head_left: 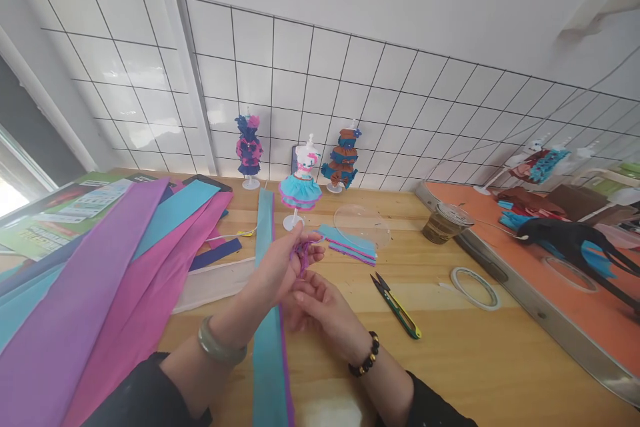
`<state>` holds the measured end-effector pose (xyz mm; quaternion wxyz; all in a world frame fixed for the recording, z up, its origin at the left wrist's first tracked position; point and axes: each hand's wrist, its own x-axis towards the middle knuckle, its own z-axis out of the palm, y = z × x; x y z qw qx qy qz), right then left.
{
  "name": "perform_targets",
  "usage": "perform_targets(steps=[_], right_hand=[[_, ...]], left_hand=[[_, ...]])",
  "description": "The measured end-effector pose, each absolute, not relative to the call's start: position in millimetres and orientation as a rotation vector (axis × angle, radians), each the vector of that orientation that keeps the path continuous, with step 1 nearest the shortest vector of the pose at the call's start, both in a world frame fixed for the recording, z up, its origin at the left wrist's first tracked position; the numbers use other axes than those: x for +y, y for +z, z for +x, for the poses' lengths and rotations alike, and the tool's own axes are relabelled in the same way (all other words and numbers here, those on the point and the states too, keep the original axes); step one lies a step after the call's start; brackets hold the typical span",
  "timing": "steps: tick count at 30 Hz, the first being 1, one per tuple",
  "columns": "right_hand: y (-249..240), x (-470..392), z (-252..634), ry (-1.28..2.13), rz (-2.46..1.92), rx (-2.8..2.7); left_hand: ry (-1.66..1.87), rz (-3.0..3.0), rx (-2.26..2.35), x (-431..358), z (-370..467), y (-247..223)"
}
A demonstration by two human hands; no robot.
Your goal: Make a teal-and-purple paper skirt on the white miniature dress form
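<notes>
My left hand is closed around a small bunched purple fabric piece, which shows between the thumb and fingers. My right hand is just below, its fingertips pinched together near the purple piece; whatever they hold is too small to tell. Under my forearms runs a long turquoise fabric strip with a purple edge. Short turquoise and purple strips lie stacked beyond my hands. To the right rest yellow-and-green thread snips. Just behind my left hand stands a mini dress form in a turquoise skirt.
Pink, purple and blue fabric lengths cover the left side. Two more dressed forms, one navy and pink, one brown and teal, stand by the tiled wall. A tape roll, a lidded cup and an orange-topped surface are right.
</notes>
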<state>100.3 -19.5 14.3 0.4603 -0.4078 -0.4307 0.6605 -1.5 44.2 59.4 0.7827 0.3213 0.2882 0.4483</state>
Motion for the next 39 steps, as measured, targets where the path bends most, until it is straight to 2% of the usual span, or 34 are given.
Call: perform_targets(steps=[4,9,14,18,27,33,39], right_hand=[[15.1,-18.7,103.3,1.468,-1.148,-1.163],[23.5,-16.5,131.5,1.088,-1.284,-1.391],[21.7,-15.6,142.9,1.042,-1.256,-1.384],[21.3,-14.4,142.5,1.083,-1.239,-1.342],[23.6,-13.4,157.7,0.744,-1.308,-1.305],[27.3,-19.2,149.3,0.754,-1.163,-1.641],[21.9,-14.8,146.2,0.889,-1.206,-1.302]], left_hand=[[0.908,0.885,0.716,46.5,-5.2,55.1],[0.529,1.247,0.78,48.8,-14.4,48.4],[0.318,1.412,0.647,47.8,-18.2,47.9],[0.295,1.407,0.573,49.5,-20.2,49.0],[0.224,1.26,0.514,51.5,-22.4,45.8],[0.151,1.289,0.522,48.5,-21.0,46.5],[0.363,1.209,0.586,52.9,-19.3,42.6]])
